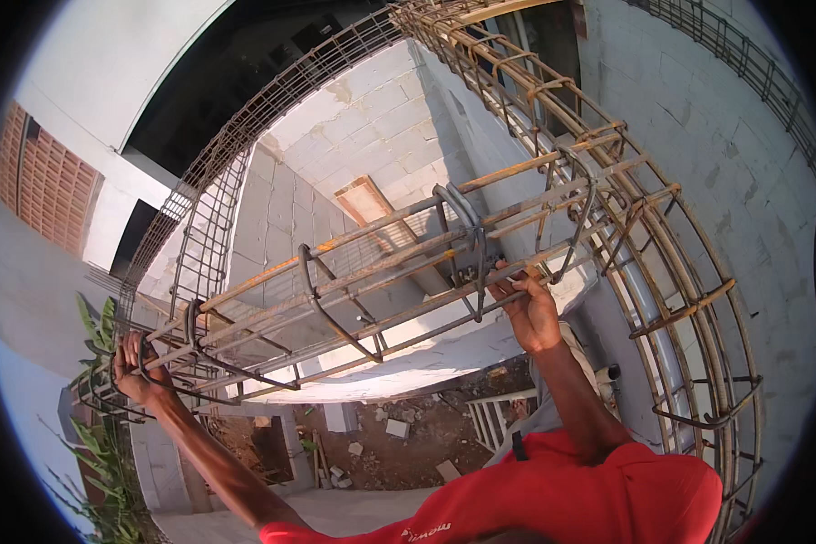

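Rebar cage (pixel 372 271) is spanning eight to two o'clock; we are gripping its eight-o'clock end with our curled left hand (pixel 142 372) and pinching it toward four with our right hand (pixel 534 317).

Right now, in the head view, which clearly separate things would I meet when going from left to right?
Reddish brick patch, the person's left hand, wooden board beyond the steel bars, the person's right hand, grey block wall.
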A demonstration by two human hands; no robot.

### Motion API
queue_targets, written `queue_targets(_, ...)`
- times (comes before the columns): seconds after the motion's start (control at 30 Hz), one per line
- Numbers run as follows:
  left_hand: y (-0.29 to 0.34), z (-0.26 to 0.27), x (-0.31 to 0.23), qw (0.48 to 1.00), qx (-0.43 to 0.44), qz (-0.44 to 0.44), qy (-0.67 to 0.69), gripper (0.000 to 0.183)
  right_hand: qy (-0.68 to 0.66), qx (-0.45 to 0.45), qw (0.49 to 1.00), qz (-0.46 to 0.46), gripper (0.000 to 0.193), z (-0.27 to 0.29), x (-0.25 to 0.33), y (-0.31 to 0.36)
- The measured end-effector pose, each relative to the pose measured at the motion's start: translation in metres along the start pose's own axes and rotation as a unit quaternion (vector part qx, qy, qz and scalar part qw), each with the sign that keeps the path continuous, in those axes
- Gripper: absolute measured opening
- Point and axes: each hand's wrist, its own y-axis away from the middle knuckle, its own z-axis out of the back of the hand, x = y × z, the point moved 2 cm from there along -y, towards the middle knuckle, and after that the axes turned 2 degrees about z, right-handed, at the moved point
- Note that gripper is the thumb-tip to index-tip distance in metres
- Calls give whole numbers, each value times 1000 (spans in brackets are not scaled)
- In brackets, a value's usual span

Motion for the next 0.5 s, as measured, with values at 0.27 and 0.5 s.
queue_targets(0.27,2,21,64,992,-106,-73,-6,21,104,84,991,-9,48,43,-7,-44)
queue_targets(0.5,-1,31,86,987,-130,-90,5,20,148,98,984,-21,59,46,-3,-63)
